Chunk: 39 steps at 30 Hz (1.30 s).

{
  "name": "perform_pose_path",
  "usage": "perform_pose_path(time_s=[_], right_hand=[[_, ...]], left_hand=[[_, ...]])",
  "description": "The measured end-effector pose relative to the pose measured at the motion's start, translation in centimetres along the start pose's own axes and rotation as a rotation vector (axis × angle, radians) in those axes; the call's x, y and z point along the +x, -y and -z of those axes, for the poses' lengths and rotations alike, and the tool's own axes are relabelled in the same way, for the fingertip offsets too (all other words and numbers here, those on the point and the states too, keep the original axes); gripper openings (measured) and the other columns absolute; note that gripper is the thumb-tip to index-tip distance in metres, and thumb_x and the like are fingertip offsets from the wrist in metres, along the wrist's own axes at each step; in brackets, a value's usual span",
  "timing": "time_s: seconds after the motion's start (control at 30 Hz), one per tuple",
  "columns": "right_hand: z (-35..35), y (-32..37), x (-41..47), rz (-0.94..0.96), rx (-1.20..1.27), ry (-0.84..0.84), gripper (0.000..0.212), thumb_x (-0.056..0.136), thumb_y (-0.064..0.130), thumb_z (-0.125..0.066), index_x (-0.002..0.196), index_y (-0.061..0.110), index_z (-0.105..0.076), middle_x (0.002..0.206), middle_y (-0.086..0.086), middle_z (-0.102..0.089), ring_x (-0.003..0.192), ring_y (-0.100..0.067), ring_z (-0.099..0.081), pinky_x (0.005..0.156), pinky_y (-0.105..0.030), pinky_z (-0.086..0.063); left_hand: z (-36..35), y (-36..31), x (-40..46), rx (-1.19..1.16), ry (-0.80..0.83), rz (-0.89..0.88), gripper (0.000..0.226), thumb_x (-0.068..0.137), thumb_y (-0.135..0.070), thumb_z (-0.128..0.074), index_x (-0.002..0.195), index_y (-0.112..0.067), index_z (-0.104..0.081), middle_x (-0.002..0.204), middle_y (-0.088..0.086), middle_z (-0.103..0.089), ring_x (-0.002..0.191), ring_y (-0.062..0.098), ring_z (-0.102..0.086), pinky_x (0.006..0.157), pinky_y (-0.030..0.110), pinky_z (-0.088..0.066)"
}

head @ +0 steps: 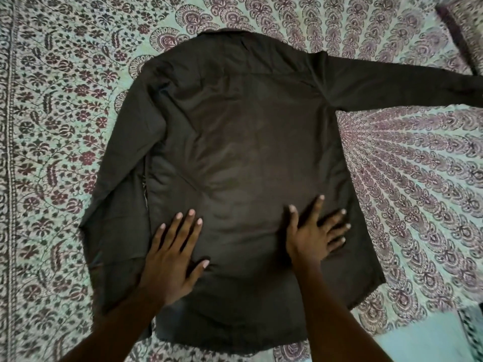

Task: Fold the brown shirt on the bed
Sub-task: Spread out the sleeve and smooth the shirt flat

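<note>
Brown shirt lies back-up on the patterned bedspread.
Your left hand and right hand press flat, fingers spread, near its hem, grasping nothing.

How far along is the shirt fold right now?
Done: the brown shirt lies spread, collar away, on the bedsheet. In hand: the left hand and right hand press flat on its lower part. Left: no fold shows yet; the right sleeve lies stretched out sideways.
</note>
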State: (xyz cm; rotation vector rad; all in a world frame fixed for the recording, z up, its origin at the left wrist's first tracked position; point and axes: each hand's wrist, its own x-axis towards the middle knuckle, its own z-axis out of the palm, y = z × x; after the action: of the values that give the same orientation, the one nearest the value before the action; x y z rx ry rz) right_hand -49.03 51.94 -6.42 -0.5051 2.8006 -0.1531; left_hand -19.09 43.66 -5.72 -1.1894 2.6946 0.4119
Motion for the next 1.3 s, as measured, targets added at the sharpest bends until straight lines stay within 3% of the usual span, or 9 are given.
perform_pose_path(time_s=[0.23,0.43,0.57,0.67,0.9,0.97,1.1,1.17,1.3], right_hand=[[2.3,2.8,6.0,0.758,-0.153,0.180,0.078,0.095,0.075,-0.029,0.159,0.043,0.001,0.170,0.005,0.010,0.157,-0.021,0.009,0.125,-0.052,-0.004],[3.7,1.0,9.3,-0.067,0.070,0.147,0.092,0.090,0.082,-0.019,0.161,0.030,0.004,0.168,-0.013,0.015,0.155,-0.034,0.015,0.122,-0.059,0.003],[3.9,3.3,10.2,0.374,-0.016,-0.068,0.087,0.094,0.077,-0.028,0.161,0.031,0.002,0.169,-0.009,0.011,0.155,-0.034,0.012,0.120,-0.052,0.006],[2.3,4.7,11.1,0.692,-0.125,0.054,0.079,0.094,0.077,-0.028,0.159,0.044,0.002,0.170,0.005,0.011,0.157,-0.023,0.009,0.124,-0.056,-0.003],[0.9,-2.4,5.3,-0.108,0.036,-0.064,0.080,0.096,0.074,-0.015,0.161,0.031,0.003,0.170,-0.009,0.006,0.156,-0.033,0.008,0.122,-0.061,0.002],[1.0,-1.7,3.7,-0.035,0.031,-0.151,0.082,0.098,0.069,-0.025,0.162,0.022,-0.005,0.169,-0.016,0.003,0.156,-0.036,0.006,0.123,-0.059,-0.001],[-0.7,-0.9,-0.3,0.666,-0.097,0.007,0.072,0.100,0.065,-0.031,0.161,0.035,-0.008,0.171,0.001,0.004,0.157,-0.023,0.005,0.124,-0.055,-0.007],[-1.0,-3.4,-1.4,0.589,-0.109,-0.010,0.070,0.098,0.069,-0.029,0.159,0.044,-0.007,0.170,0.006,0.003,0.157,-0.021,0.001,0.123,-0.056,-0.010],[0.3,-9.6,-2.4,0.041,-0.069,-0.020,0.077,0.093,0.080,-0.023,0.158,0.047,0.002,0.171,-0.001,0.006,0.157,-0.029,0.006,0.122,-0.060,-0.003]], left_hand=[[1.7,-3.4,5.7,-0.012,-0.125,-0.080,0.067,0.098,-0.049,-0.040,0.156,-0.016,-0.033,0.168,0.003,-0.021,0.155,0.023,-0.021,0.122,0.046,-0.023],[2.8,-6.4,14.6,-0.024,0.010,-0.139,0.078,0.096,-0.054,-0.045,0.161,-0.022,-0.018,0.171,-0.003,-0.005,0.157,0.021,-0.007,0.122,0.049,-0.023],[1.9,-6.8,15.5,-0.010,0.001,-0.132,0.080,0.094,-0.059,-0.036,0.162,-0.026,-0.010,0.171,-0.004,0.000,0.157,0.020,-0.005,0.124,0.048,-0.016],[1.3,-6.4,14.5,0.017,-0.028,-0.149,0.079,0.096,-0.060,-0.034,0.162,-0.026,-0.008,0.171,-0.004,0.000,0.157,0.021,-0.005,0.125,0.048,-0.014],[0.2,-6.1,9.3,0.034,0.012,-0.156,0.079,0.097,-0.059,-0.036,0.162,-0.024,-0.008,0.171,-0.003,0.002,0.158,0.023,-0.005,0.124,0.050,-0.017],[-0.1,-6.0,7.9,0.042,0.020,-0.149,0.081,0.096,-0.062,-0.036,0.162,-0.025,-0.006,0.171,-0.003,0.004,0.158,0.022,-0.002,0.124,0.051,-0.017],[-0.5,-6.8,6.1,0.021,0.030,-0.140,0.083,0.095,-0.063,-0.038,0.162,-0.026,-0.007,0.171,-0.002,0.003,0.158,0.023,-0.001,0.125,0.051,-0.015],[-0.7,-7.1,5.2,0.055,0.037,-0.139,0.083,0.095,-0.063,-0.037,0.162,-0.026,-0.006,0.171,-0.002,0.004,0.158,0.023,-0.001,0.124,0.051,-0.015],[-1.2,-7.6,2.8,0.067,0.038,-0.136,0.083,0.096,-0.064,-0.036,0.162,-0.026,-0.004,0.171,-0.001,0.006,0.158,0.023,0.001,0.124,0.051,-0.017]])
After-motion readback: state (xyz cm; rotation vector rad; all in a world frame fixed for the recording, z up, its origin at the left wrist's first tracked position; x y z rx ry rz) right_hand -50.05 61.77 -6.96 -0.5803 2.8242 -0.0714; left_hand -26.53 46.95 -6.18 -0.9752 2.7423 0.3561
